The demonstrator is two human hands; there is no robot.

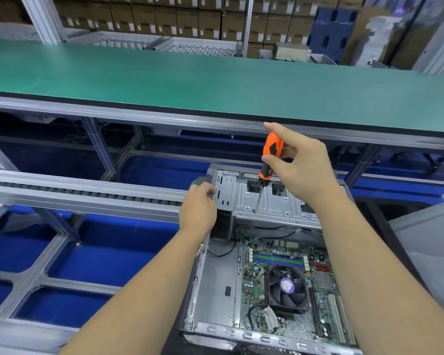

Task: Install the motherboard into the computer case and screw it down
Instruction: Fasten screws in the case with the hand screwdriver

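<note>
Your left hand [198,210] grips the far-left corner of the computer case [213,285], steadying it. Motherboard [290,283] lies inside, toward the near-right; seating looks done. Your right hand [299,165] pinches the orange screwdriver [269,157] upright, shaft passing down through the drive cage [269,201] at the far end; tip hidden. Judged step: screwing down. Next: keep the shaft vertical, press lightly, and turn.

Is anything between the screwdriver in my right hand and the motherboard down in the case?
Yes. The metal drive cage spans the case above the motherboard's far edge, and the screwdriver tip meets its top.
</note>
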